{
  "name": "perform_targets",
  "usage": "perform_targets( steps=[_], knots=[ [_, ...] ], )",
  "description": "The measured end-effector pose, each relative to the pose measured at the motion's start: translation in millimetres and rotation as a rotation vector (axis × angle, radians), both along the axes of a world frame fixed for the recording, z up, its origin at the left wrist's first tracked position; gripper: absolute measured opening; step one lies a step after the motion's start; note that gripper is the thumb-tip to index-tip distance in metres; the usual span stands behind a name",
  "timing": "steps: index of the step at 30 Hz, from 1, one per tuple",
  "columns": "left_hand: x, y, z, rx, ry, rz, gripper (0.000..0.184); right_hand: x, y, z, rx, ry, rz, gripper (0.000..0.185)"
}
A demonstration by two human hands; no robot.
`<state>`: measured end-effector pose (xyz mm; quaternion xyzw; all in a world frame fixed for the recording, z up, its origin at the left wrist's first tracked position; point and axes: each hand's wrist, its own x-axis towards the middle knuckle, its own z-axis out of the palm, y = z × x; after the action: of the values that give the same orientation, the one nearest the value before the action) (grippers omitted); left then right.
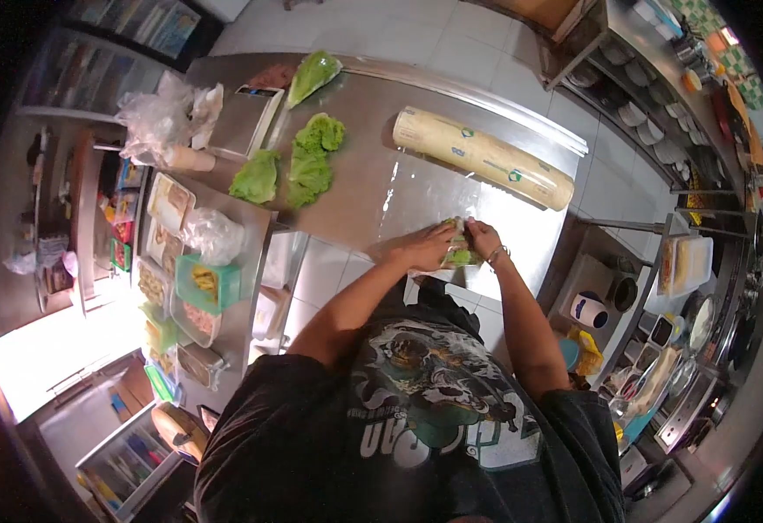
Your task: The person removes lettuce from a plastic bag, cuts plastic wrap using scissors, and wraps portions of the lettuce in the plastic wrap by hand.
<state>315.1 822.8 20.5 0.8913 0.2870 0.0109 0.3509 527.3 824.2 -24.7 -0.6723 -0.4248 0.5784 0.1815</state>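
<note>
Fingers of the left hand (428, 249) lie close together over the lettuce bundle (462, 257), at the steel table's (355, 205) near edge; those of the right hand (483, 239) bend in at its other side. Whether either clamps it cannot be told. Clear film (425, 193) spreads toward the wrap roll (477, 155). Sound handling calls for taut film and light, even pressure, sparing the leaves. Both forearms reach forward, converging.
</note>
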Motion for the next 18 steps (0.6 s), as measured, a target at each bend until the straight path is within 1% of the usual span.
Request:
perform_targets(
  steps=[2,4,5,6,7,8,9,10,11,12,13,14,15,16,17,18],
  knots=[
    [-8.1,2.9,28.8,-0.069,0.195,-0.028,0.058,-1.6,-0.2,-2.3,0.066,-0.063,0.086,0.058],
    [-20.4,22.8,36.1,-0.121,0.288,-0.233,0.062,-2.2,0.2,-4.4,0.099,-0.049,0.104,0.056],
    [-31.4,36.2,35.5,-0.116,0.296,-0.236,0.062,-4.9,0.3,-10.8,0.130,-0.089,0.113,0.050],
    [-42.5,49.9,37.3,-0.272,0.260,-0.119,0.066,-7.7,-0.6,-16.4,0.158,-0.129,0.119,0.043],
    [-46.8,57.3,38.7,-0.425,0.223,-0.001,0.070,-8.3,-0.5,-21.7,0.162,-0.122,0.111,0.043],
    [-43.2,54.0,38.5,-0.423,0.230,-0.003,0.070,-8.1,-0.7,-26.8,0.168,-0.123,0.103,0.048],
    [-30.5,45.3,61.8,-0.223,0.119,0.044,0.078,-8.3,-0.8,-31.9,0.173,-0.124,0.102,0.052],
    [-19.0,36.0,74.9,-0.018,0.008,0.090,0.087,-7.7,1.2,-41.0,0.179,-0.119,0.107,0.052],
    [-6.1,22.7,71.3,-0.014,0.012,0.096,0.087,-5.4,2.5,-51.3,0.145,-0.065,0.103,0.050],
    [9.5,7.0,61.9,-0.007,-0.023,0.162,0.094,-4.2,3.1,-57.1,0.107,-0.013,0.099,0.048],
    [19.5,-1.8,54.3,0.000,-0.061,0.226,0.101,-4.8,7.6,-46.8,0.108,-0.014,0.102,0.048],
    [23.5,-4.9,46.0,0.000,-0.065,0.230,0.101,-2.6,14.2,-36.4,0.006,0.011,0.147,0.043],
    [27.4,-8.2,42.0,0.050,-0.029,0.259,0.105,1.8,17.5,-38.8,-0.100,0.035,0.193,0.038],
    [30.0,-12.6,37.9,0.097,0.009,0.288,0.108,10.7,17.9,-40.4,-0.106,0.031,0.197,0.038],
    [30.9,-14.6,33.8,0.092,0.007,0.292,0.108,22.9,19.2,-40.8,0.144,-0.029,0.316,0.034],
    [30.7,-15.3,32.7,-0.006,0.071,0.314,0.114,21.2,15.2,-24.7,0.187,0.131,0.101,0.034]
  ],
)
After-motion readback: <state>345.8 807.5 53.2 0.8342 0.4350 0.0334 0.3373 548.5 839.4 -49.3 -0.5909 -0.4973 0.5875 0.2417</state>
